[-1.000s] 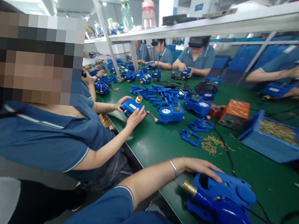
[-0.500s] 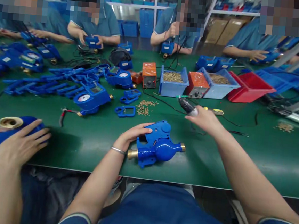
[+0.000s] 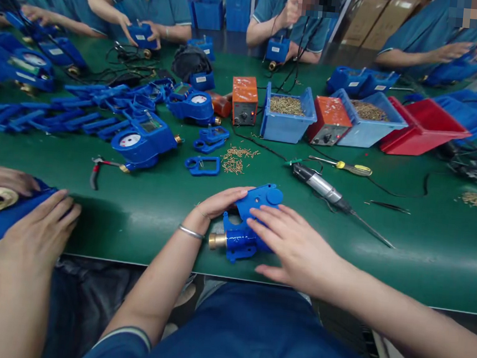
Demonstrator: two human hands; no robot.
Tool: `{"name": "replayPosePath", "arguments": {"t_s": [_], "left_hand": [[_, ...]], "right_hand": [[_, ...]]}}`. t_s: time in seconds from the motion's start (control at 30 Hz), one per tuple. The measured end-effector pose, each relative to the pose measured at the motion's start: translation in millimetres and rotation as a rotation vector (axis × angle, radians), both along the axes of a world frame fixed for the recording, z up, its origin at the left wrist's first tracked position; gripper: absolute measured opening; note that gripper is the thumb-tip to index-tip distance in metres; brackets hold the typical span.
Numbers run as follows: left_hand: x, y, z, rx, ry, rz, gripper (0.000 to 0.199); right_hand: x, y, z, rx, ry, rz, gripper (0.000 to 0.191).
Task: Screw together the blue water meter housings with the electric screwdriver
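A blue water meter (image 3: 241,239) with a brass pipe end lies in front of me on the green table. Its blue cover (image 3: 257,200) is tilted up at the far side, and my left hand (image 3: 223,203) grips that cover's left edge, fingertips partly hidden behind it. Over the meter's right half my right hand (image 3: 295,245) is spread with fingers stretched out; it hides the round body and the right pipe end. Whether its fingers press on the meter I cannot tell. An electric screwdriver (image 3: 323,187) rests on the table beyond my right hand.
Behind the meter lie loose screws (image 3: 238,159) and a blue frame (image 3: 203,166). Farther back stand orange power boxes (image 3: 244,99), screw bins (image 3: 289,125) and a red bin (image 3: 421,134). A yellow-handled screwdriver (image 3: 354,168), tweezers (image 3: 388,206) and pliers (image 3: 96,172) lie around. A co-worker's hand (image 3: 29,233) is at left.
My right hand has let go of the electric screwdriver, now lying on the table, and moved left onto the meter. My left hand keeps its grip. The view has tipped downward slightly.
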State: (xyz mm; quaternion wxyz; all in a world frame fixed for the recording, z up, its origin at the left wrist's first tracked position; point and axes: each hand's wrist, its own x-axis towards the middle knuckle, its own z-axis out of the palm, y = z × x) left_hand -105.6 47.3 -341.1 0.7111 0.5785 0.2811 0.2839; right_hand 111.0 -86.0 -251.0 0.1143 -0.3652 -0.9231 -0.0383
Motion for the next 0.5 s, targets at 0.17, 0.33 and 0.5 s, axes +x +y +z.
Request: {"name": "replayPosePath", "arguments": {"t_s": [0.17, 0.33, 0.5], "left_hand": [[3, -5, 7.2, -0.063, 0.03, 0.048, 0.056], [2, -2, 8.0, -0.035, 0.01, 0.048, 0.053], [15, 8, 11.1, 0.0, -0.045, 0.029, 0.054]], "right_hand": [[-16, -4, -21.7, 0.009, -0.025, 0.003, 0.034], [-11, 5, -22.5, 0.031, 0.048, -0.033, 0.02], [-23, 4, -3.1, 0.051, -0.063, -0.174, 0.017]]}}
